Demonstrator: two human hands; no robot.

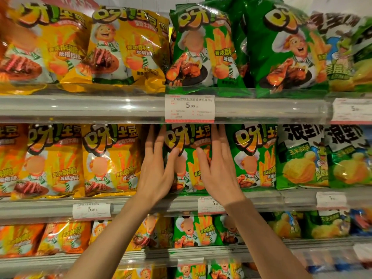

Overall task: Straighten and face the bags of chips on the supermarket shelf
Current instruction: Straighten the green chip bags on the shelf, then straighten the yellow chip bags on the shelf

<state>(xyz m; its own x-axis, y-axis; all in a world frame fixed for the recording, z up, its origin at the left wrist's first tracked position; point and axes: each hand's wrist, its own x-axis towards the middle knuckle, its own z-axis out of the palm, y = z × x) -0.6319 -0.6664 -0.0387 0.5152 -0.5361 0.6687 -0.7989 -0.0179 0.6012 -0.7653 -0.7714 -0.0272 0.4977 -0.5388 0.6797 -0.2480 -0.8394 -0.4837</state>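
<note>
Middle shelf [141, 204], left to right. Left hand [156, 174]: fingers straight, flat against the left edge of the green chip bag [188, 158], thumb across its front. Right hand [218, 172]: likewise spread on the right edge. The bag stands between yellow bags [108, 158] and another green bag [251, 156]. Advisable: press evenly from both sides, squaring the front to the shelf lip without crushing the contents.

Yellow, green, orange foil bags, white tags.
Glossy green chip bag with cartoon chef print [189, 156]; glossy yellow chip bag with steak print [110, 160]; pale green corn-print chip bag [302, 158]; white paper price tag, red border [189, 108].
</note>
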